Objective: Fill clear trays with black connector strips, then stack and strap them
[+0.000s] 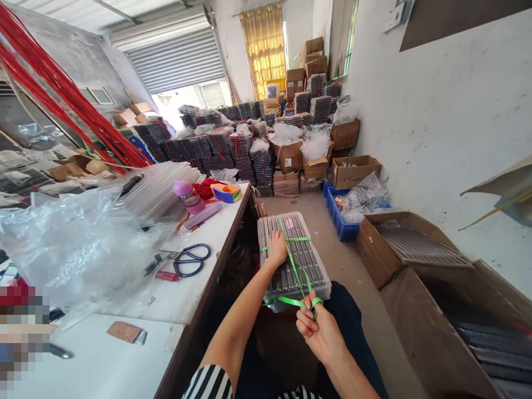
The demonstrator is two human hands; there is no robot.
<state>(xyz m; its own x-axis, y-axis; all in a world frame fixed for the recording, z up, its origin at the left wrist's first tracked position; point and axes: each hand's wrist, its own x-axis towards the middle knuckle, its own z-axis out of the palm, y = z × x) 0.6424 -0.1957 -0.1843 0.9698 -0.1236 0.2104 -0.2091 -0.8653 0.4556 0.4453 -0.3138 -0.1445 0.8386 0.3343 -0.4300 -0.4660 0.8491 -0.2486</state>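
A stack of clear plastic trays (307, 257) holding dark strips rests by my legs, right of the table. Bright green ribbon (291, 246) crosses over its top lengthwise and crosswise. My left hand (277, 247) lies on the top of the stack beside the ribbon crossing, its fingers together; whether it pinches anything is hidden. At the near end of the stack, my right hand (313, 321) is closed on the green ribbon, which loops around its fingers. A length of ribbon runs left from that hand along the near edge.
The white table (166, 299) on my left bears scissors (191, 260), a tape roll (226, 193), a purple-pink bottle (189, 197) and plastic bags (83, 238). Open cartons (409, 238) and a blue crate (343, 221) stand right. Bundled stacks (241, 155) fill the back.
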